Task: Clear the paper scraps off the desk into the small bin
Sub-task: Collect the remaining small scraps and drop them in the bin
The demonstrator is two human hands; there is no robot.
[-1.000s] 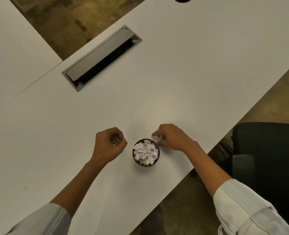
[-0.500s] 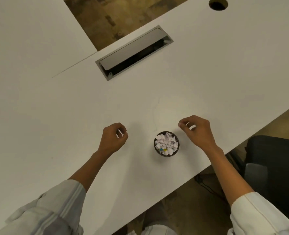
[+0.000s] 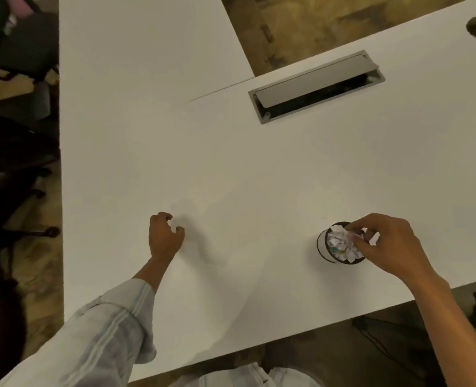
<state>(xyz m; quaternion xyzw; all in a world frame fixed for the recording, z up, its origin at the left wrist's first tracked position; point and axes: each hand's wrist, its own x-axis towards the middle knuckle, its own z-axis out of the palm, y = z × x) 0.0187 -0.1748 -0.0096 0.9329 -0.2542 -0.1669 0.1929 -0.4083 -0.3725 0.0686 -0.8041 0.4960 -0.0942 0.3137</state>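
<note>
- Left hand at 8 o'clock, loosely curled on the worktop, nothing visibly held; right hand at 4 o'clock, fingertips pinched over the small bin, on a scrap or not cannot be told.
- Paper scraps heaped to the rim: probably feather-light, crumpled, springy; best pinched by an edge, pressed down gently.
- Bin likely tippy; steady by its wall.
- Cable hatch at 1 o'clock, far.

The right hand has moved over the small bin, fingertips among its paper scraps.
</note>
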